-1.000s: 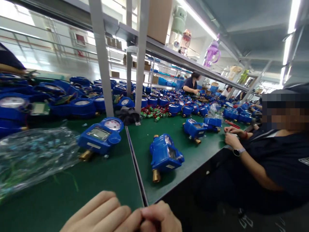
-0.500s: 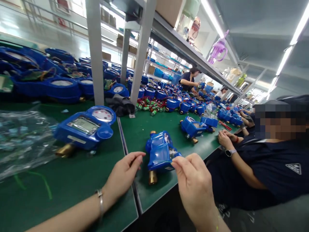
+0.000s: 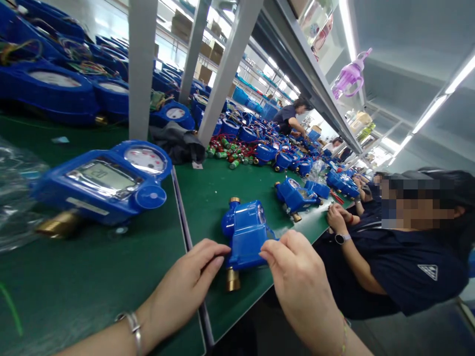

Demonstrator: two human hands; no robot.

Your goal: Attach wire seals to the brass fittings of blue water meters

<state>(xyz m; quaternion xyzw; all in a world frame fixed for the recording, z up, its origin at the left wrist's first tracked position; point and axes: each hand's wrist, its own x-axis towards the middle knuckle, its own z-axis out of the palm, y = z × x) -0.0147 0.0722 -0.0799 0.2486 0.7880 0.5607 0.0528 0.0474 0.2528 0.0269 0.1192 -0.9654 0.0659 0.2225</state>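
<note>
A small blue water meter with a brass fitting lies on the green table near its front edge. My left hand has its fingertips on the meter's lower left corner. My right hand pinches at the lower right corner with thumb and forefinger. A bracelet sits on my left wrist. Whether anything thin runs between my fingers cannot be made out.
A bigger blue meter with an LCD and a dial lies to the left, beside a clear plastic bag. Grey shelf posts rise behind. Another meter, small green and red parts, and a seated co-worker are to the right.
My view has tilted down and closer. Both hands rose from the frame's bottom edge, separated, and now rest on either side of the small blue meter.
</note>
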